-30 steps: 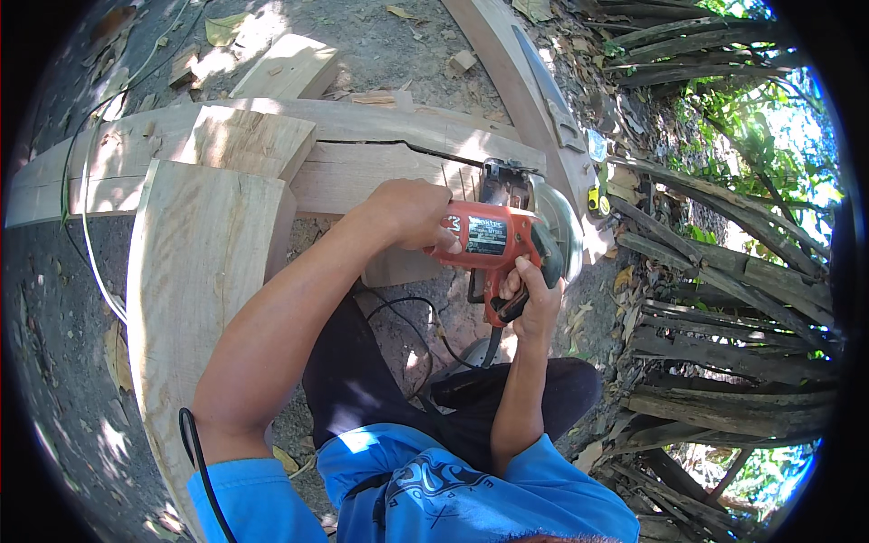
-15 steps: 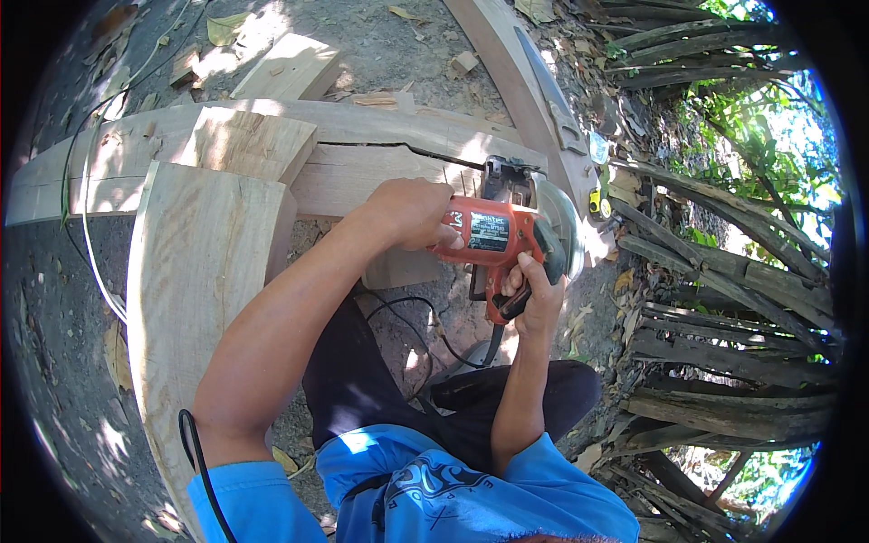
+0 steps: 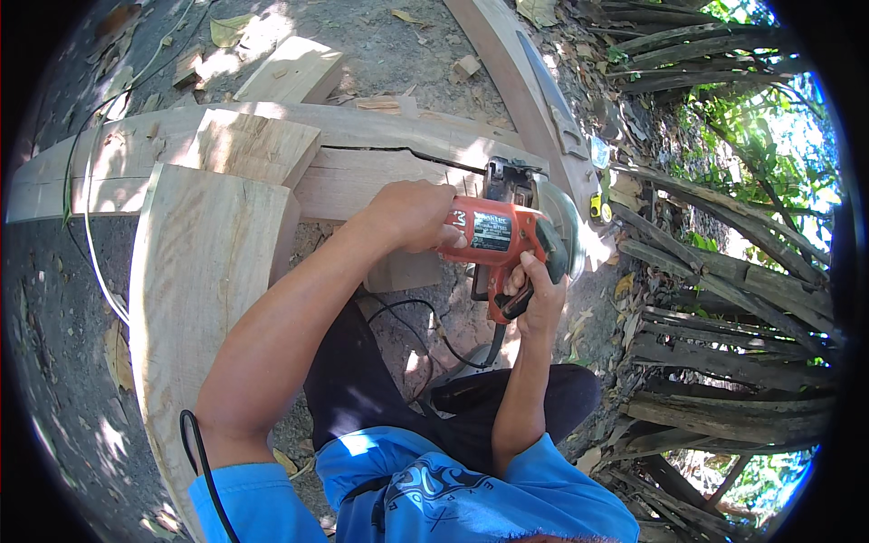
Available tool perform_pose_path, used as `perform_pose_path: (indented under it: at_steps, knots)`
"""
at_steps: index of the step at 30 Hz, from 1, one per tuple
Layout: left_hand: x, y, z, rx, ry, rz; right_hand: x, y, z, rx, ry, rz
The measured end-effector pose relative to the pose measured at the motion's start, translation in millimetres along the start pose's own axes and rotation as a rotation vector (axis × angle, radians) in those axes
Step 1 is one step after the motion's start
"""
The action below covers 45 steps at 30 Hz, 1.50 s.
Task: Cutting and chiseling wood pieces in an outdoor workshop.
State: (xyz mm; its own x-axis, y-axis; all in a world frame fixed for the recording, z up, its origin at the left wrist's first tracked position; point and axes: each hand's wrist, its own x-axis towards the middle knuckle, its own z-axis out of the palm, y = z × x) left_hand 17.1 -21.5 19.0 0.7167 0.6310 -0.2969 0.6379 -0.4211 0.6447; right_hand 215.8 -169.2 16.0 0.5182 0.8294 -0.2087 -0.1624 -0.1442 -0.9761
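A red circular saw (image 3: 502,237) with a black handle rests at the right end of a long wooden beam (image 3: 358,172). My left hand (image 3: 418,215) is wrapped over its motor housing from the left. Around the rear handle my right hand (image 3: 540,294) is closed, fingers at the trigger side. A dark, uneven slit (image 3: 398,147) runs along the beam's top towards the saw's base plate. The blade's cutting edge is hidden under the guard. From the handle, a black power cord (image 3: 497,344) drops toward the ground between my legs.
A wide plank (image 3: 195,262) and a short wood block (image 3: 253,143) lie at the left, on or against the beam. A handsaw (image 3: 554,95) rests along another plank (image 3: 493,54) at the far right, near a yellow tape measure (image 3: 599,207). Stacked rough wood (image 3: 742,271) lines the right.
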Motion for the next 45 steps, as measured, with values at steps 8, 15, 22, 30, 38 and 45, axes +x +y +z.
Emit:
perform_pose_path:
  at_steps: [8, 15, 22, 30, 38, 45]
  knots:
    - [0, 0, 0, -0.004, 0.004, -0.016, 2, -6, 6, 0.038, -0.028, 0.011]
    - [1, -1, -1, 0.0, 0.007, 0.0, 4, -5, 4, -0.008, -0.011, 0.001]
    - [0, 1, -3, 0.009, -0.021, -0.003, -4, -6, 2, -0.042, -0.005, 0.023]
    - [-2, 7, -2, 0.055, -0.156, 0.017, -28, -1, -7, -0.022, 0.012, 0.045]
    - [-5, 15, 3, 0.135, -0.261, 0.069, -59, 2, -13, -0.026, 0.025, 0.062]
    - [-13, 27, 14, 0.196, -0.377, 0.123, -90, 10, -27, -0.059, 0.054, 0.092]
